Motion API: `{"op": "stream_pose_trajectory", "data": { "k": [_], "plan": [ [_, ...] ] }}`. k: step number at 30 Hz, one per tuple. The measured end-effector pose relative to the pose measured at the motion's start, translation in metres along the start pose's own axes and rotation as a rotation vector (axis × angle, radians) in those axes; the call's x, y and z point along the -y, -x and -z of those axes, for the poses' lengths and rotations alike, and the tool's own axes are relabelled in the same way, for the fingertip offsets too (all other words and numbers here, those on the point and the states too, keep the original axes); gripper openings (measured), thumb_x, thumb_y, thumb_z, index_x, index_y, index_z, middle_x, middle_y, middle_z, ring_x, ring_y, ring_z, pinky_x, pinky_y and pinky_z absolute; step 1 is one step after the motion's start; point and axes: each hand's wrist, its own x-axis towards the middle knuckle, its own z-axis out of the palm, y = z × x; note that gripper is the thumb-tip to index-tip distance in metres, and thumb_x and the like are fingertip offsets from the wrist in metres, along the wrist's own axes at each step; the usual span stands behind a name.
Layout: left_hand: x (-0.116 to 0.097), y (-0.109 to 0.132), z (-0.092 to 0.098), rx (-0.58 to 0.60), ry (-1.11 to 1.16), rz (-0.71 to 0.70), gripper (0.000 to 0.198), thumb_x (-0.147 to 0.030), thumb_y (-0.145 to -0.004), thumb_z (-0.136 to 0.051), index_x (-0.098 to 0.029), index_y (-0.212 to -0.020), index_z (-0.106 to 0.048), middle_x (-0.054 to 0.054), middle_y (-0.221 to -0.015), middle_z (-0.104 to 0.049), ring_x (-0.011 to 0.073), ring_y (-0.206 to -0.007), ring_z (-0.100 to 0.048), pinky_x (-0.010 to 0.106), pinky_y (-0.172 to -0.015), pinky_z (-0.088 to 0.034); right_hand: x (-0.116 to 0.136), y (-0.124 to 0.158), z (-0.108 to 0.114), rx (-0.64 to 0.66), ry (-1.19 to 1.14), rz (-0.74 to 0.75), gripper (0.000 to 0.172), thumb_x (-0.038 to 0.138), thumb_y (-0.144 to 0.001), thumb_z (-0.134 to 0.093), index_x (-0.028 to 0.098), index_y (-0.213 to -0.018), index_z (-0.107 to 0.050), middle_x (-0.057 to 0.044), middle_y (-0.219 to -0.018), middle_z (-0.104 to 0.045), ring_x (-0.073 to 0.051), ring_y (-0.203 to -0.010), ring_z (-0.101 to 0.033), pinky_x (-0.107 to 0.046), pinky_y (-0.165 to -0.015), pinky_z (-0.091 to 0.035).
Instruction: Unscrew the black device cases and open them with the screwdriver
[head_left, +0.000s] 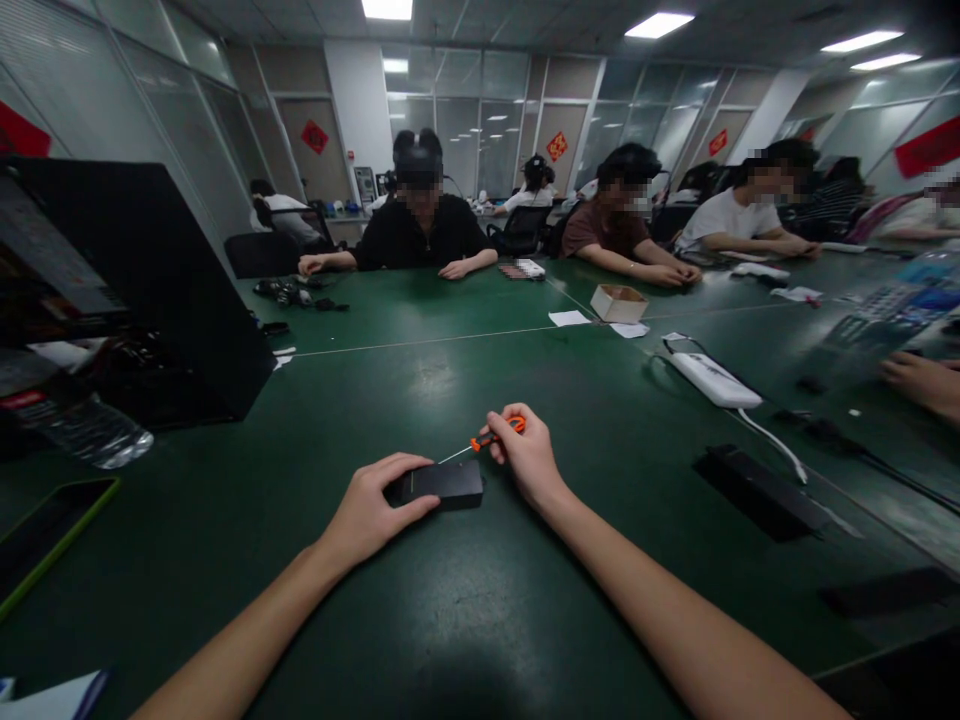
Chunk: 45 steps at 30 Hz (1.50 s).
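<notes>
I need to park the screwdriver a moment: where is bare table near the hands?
The table is bare beyond the black box up to the white seam line, and between the forearms. Crowded: left, by the bottle and phone; right, by the power strip, cable and flat black case.

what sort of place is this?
Probably an office meeting room used as a shared workroom: a long green table, glass partition walls, ceiling light panels, and other people seated round it. The left hand holds a black box; the right hand holds a small screwdriver.
</notes>
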Motion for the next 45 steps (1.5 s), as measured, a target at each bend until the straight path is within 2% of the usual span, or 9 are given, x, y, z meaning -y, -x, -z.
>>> {"op": "stream_pose_trajectory", "data": {
  "k": [4,9,16,21,26,31,38,45],
  "plan": [
    [0.001,0.002,-0.002,-0.025,-0.006,-0.005,0.034,-0.037,-0.084,-0.077,-0.021,-0.113,-0.072,0.008,-0.112,-0.075,0.0255,-0.103,-0.070,0.036,-0.091,-0.052,-0.012,0.001,-0.005,0.040,-0.071,-0.131,0.050,0.052,-0.061,-0.086,0.021,-0.076,-0.050,0.001,-0.068,-0.072,-0.006,-0.042,-0.053,-0.016,-0.039,-0.038],
    [0.001,0.003,-0.002,-0.046,-0.013,-0.025,0.035,-0.036,-0.083,-0.078,-0.020,-0.114,-0.073,0.008,-0.113,-0.075,0.0250,-0.102,-0.070,0.035,-0.091,-0.053,-0.011,-0.002,-0.001,0.060,-0.131,-0.252,0.050,0.047,-0.059,-0.090,0.020,-0.077,-0.053,0.000,-0.073,-0.074,-0.006,-0.048,-0.058,-0.016,-0.046,-0.046],
    [0.005,0.005,-0.004,-0.083,-0.032,-0.025,0.041,-0.039,-0.083,-0.079,-0.021,-0.119,-0.072,0.008,-0.116,-0.076,0.0265,-0.105,-0.072,0.036,-0.092,-0.054,-0.011,-0.001,0.001,0.075,-0.185,-0.310,0.047,0.043,-0.061,-0.091,0.022,-0.078,-0.053,0.001,-0.074,-0.074,-0.007,-0.053,-0.061,-0.017,-0.052,-0.051],
    [0.007,0.005,-0.005,-0.091,-0.044,0.004,0.042,-0.040,-0.081,-0.081,-0.020,-0.117,-0.074,0.008,-0.114,-0.078,0.0276,-0.102,-0.074,0.037,-0.091,-0.056,-0.010,-0.002,0.002,0.140,-0.177,-0.364,0.040,0.040,-0.065,-0.090,0.019,-0.078,-0.058,-0.004,-0.079,-0.077,-0.007,-0.054,-0.062,-0.018,-0.054,-0.052],
    [0.007,0.005,-0.005,-0.077,-0.030,-0.013,0.041,-0.038,-0.081,-0.082,-0.021,-0.118,-0.073,0.008,-0.114,-0.078,0.0270,-0.102,-0.075,0.036,-0.091,-0.057,-0.011,-0.003,0.003,0.152,-0.168,-0.369,0.037,0.040,-0.068,-0.088,0.020,-0.077,-0.058,-0.003,-0.079,-0.076,-0.009,-0.057,-0.064,-0.020,-0.053,-0.051],
    [0.011,0.006,-0.006,-0.081,-0.027,-0.076,0.043,-0.040,-0.083,-0.080,-0.020,-0.120,-0.072,0.009,-0.116,-0.077,0.0261,-0.104,-0.074,0.035,-0.091,-0.058,-0.014,-0.004,0.002,0.141,-0.141,-0.343,0.041,0.045,-0.067,-0.088,0.020,-0.077,-0.057,-0.003,-0.078,-0.075,-0.009,-0.052,-0.062,-0.021,-0.051,-0.050],
    [0.014,0.005,-0.006,-0.068,-0.066,-0.070,0.041,-0.041,-0.085,-0.079,-0.020,-0.119,-0.072,0.009,-0.115,-0.077,0.0265,-0.103,-0.074,0.036,-0.091,-0.059,-0.012,-0.018,0.013,0.074,-0.069,-0.227,0.050,0.054,-0.064,-0.087,0.021,-0.079,-0.053,0.002,-0.065,-0.072,-0.004,-0.037,-0.046,-0.016,-0.035,-0.031],
    [0.014,0.007,-0.007,-0.031,-0.038,-0.060,0.044,-0.045,-0.083,-0.079,-0.020,-0.119,-0.072,0.010,-0.115,-0.077,0.0273,-0.104,-0.074,0.038,-0.094,-0.058,-0.006,-0.005,0.004,0.203,-0.074,-0.359,0.048,0.051,-0.063,-0.089,0.020,-0.079,-0.057,-0.001,-0.070,-0.074,-0.006,-0.046,-0.058,-0.016,-0.043,-0.045]
  ]
}}
